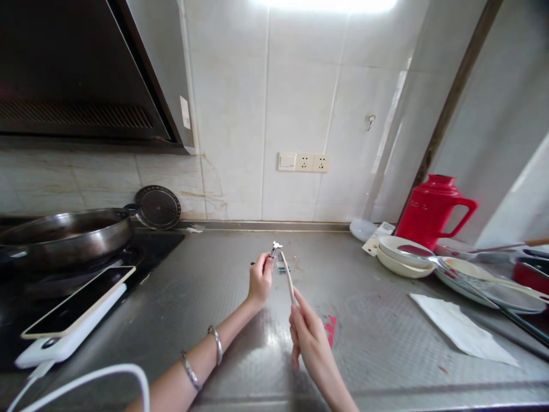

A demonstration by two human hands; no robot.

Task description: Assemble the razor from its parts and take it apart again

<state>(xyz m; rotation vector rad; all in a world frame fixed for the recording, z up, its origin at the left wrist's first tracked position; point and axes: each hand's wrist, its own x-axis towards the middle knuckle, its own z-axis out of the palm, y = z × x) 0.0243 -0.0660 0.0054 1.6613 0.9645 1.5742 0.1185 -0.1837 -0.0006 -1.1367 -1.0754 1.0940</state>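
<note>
Near the middle of the metal counter (223, 286), my left hand (260, 279) is closed on a small metallic object (274, 249) with a white top; its exact kind is too small to tell. My right hand (305, 326), lower and to the right, grips a thin pale stick (287, 276) by its lower end. The stick points up and away, its tip close to the small object; whether they touch is unclear. Behind the stick, a small greenish-grey item (281, 266) lies on the counter.
At left are a steel pan (68, 237) on the black stove, and a phone (81, 300) on a white device with a cable (107, 369). At right stand a red thermos (431, 209), bowls (403, 263), plates with utensils, and a white napkin (463, 329).
</note>
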